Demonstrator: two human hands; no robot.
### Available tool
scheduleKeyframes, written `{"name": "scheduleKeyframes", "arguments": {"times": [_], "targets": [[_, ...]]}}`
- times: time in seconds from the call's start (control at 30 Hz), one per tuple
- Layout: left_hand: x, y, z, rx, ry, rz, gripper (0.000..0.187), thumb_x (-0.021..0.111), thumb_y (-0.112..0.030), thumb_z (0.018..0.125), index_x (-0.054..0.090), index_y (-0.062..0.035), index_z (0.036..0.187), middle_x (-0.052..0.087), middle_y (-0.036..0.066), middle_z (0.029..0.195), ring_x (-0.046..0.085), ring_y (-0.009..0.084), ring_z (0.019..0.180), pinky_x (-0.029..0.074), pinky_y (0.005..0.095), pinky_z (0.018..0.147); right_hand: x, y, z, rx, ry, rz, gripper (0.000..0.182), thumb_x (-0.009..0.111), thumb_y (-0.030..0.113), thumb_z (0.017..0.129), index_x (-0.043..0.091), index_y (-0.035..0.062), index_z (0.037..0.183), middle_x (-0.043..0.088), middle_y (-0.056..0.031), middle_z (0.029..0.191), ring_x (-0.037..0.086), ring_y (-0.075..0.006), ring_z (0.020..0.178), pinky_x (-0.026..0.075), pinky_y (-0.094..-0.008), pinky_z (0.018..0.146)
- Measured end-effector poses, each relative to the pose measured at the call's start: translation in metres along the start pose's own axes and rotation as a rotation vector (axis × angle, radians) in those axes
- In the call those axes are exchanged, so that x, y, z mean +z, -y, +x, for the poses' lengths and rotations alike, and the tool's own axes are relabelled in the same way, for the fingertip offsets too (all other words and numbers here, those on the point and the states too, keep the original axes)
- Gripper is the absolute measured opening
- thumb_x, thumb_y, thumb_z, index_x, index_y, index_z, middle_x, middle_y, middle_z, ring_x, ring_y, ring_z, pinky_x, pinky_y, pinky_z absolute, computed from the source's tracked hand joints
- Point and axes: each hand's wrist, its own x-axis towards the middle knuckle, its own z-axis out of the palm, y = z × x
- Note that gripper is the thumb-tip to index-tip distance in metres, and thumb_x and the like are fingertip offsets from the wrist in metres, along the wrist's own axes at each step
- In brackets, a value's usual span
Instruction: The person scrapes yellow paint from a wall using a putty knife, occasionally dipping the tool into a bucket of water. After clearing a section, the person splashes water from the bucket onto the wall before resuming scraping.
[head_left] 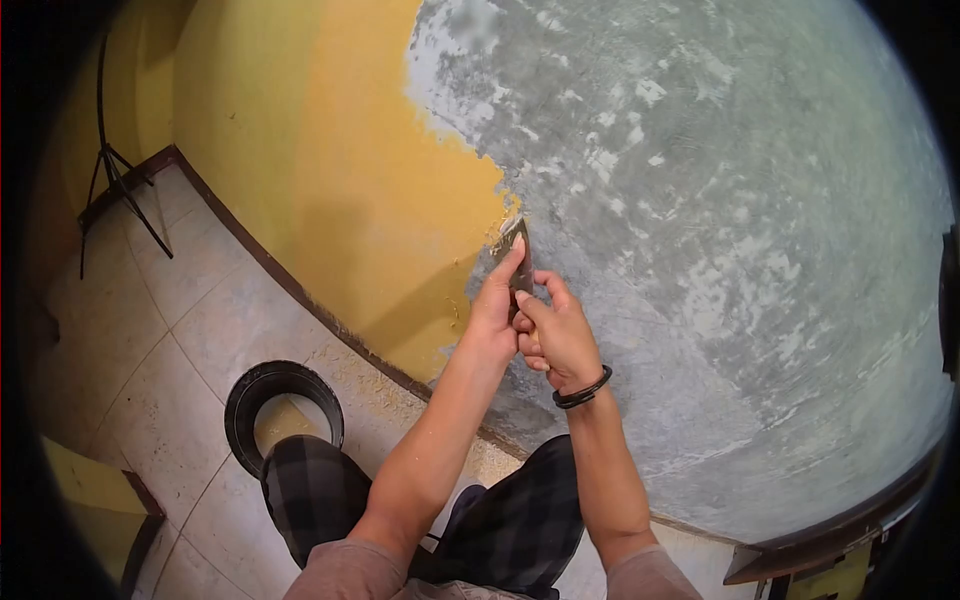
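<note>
Two hands: both wrapped on one scraper (519, 262), stacked tight together against the wall.
Left hand (497, 312): grip closed round the scraper, index finger stretched up along the back of the blade, pressing it flat.
Right hand (556, 338): just below and beside the left, fingers curled shut on the handle, which is mostly hidden so I can't tell what it looks like.
Scraper: dark blade, tip up, edge sitting right on the ragged line where yellow paint (350, 180) meets bare grey wall (720, 250). Little crumbs of paint on the blade tip.
Wristband (583, 391): black, on the right wrist.
Wall: right side scraped down to patchy grey with pale flecks, left side yellow, a sliver of yellow running down past the hands to the skirting.
Skirting (290, 285): dark strip along the foot of the wall.
Floor (190, 300): pale tiles, yellow dust and flakes piled along the skirting under the hands.
Tyre (283, 405): black ring lying flat on the floor, near the left knee.
Knees (420, 510): dark checked trousers, crouched well below the hands.
Stand (120, 170): thin black legs in the far corner, well apart from everything.
</note>
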Motion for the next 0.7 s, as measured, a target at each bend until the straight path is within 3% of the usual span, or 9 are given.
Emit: {"name": "scheduleKeyframes", "arguments": {"times": [0.13, 0.27, 0.33, 0.37, 0.43, 0.47, 0.57, 0.7], "targets": [[-0.036, 0.038, -0.019, -0.035, -0.077, 0.067, 0.043, 0.067, -0.056, 0.078, 0.049, -0.0173, 0.077, 0.039, -0.006, 0.05, 0.035, 0.0091, 0.033, 0.028, 0.0227, 0.031, -0.02, -0.061, -0.015, 0.008, 0.087, 0.123, 0.028, 0.055, 0.015, 0.091, 0.043, 0.0142, 0.116, 0.046, 0.0011, 0.066, 0.036, -0.0041, 0.042, 0.023, -0.0199, 0.033], [-0.122, 0.11, -0.015, -0.035, -0.217, 0.094, 0.045, 0.063, -0.06, 0.079, 0.049, -0.0176, 0.077, 0.044, -0.006, 0.05, 0.04, 0.0113, 0.034, 0.03, 0.0266, 0.032, -0.051, -0.15, -0.013, 0.103, 0.144, 0.062, 0.031, 0.057, 0.016, 0.09, 0.043, 0.013, 0.118, 0.049, 0.0, 0.068, 0.039, -0.005, 0.043, 0.023, -0.0211, 0.033], [-0.148, 0.138, -0.019, -0.203, -0.119, -0.061, 0.049, 0.057, -0.066, 0.079, 0.054, -0.0174, 0.085, 0.054, -0.003, 0.058, 0.053, 0.013, 0.047, 0.041, 0.0298, 0.042, -0.052, -0.174, -0.019, 0.083, 0.022, -0.343, 0.028, 0.059, 0.016, 0.085, 0.05, 0.0055, 0.109, 0.059, -0.0091, 0.072, 0.059, -0.0189, 0.054, 0.044, -0.032, 0.042], [-0.153, 0.144, -0.021, -0.198, -0.137, -0.06, 0.049, 0.057, -0.066, 0.079, 0.054, -0.0174, 0.085, 0.054, -0.003, 0.058, 0.053, 0.013, 0.047, 0.041, 0.0298, 0.042, -0.05, -0.181, -0.02, 0.091, 0.037, -0.334, 0.028, 0.059, 0.016, 0.085, 0.05, 0.0055, 0.109, 0.059, -0.0091, 0.072, 0.059, -0.0189, 0.054, 0.044, -0.032, 0.042], [-0.131, 0.137, -0.044, -0.104, -0.183, -0.005, 0.055, 0.053, -0.07, 0.078, 0.06, -0.0162, 0.089, 0.062, 0.0, 0.072, 0.06, 0.0133, 0.067, 0.047, 0.0297, 0.057, -0.045, -0.192, -0.023, -0.304, -0.081, -0.698, 0.033, 0.061, 0.016, 0.081, 0.052, 0.0016, 0.109, 0.064, -0.0182, 0.085, 0.066, -0.0321, 0.08, 0.051, -0.0398, 0.068], [-0.111, 0.125, -0.059, -0.036, -0.148, 0.039, 0.057, 0.053, -0.069, 0.079, 0.064, -0.0142, 0.086, 0.064, 0.001, 0.08, 0.061, 0.012, 0.08, 0.048, 0.0281, 0.07, -0.04, -0.172, -0.032, -0.151, -0.035, -0.653, 0.038, 0.06, 0.016, 0.082, 0.05, 0.0014, 0.115, 0.064, -0.0208, 0.093, 0.062, -0.0372, 0.096, 0.047, -0.0408, 0.084], [-0.138, 0.112, -0.047, -0.078, -0.108, 0.203, 0.057, 0.052, -0.069, 0.08, 0.064, -0.0134, 0.08, 0.064, 0.0, 0.079, 0.061, 0.0118, 0.076, 0.048, 0.028, 0.069, -0.039, -0.154, -0.044, -0.316, 0.009, -0.485, 0.036, 0.06, 0.016, 0.082, 0.051, 0.0026, 0.115, 0.065, -0.0183, 0.094, 0.063, -0.036, 0.093, 0.048, -0.0395, 0.08], [-0.115, 0.097, -0.061, -0.115, -0.14, 0.377, 0.054, 0.051, -0.067, 0.083, 0.062, -0.0147, 0.078, 0.062, -0.002, 0.074, 0.058, 0.0092, 0.067, 0.046, 0.0264, 0.064, -0.045, -0.16, -0.034, -0.193, 0.049, -0.287, 0.04, 0.062, 0.015, 0.082, 0.049, 0.0036, 0.118, 0.066, -0.0154, 0.091, 0.065, -0.0293, 0.089, 0.049, -0.0363, 0.079]]}}
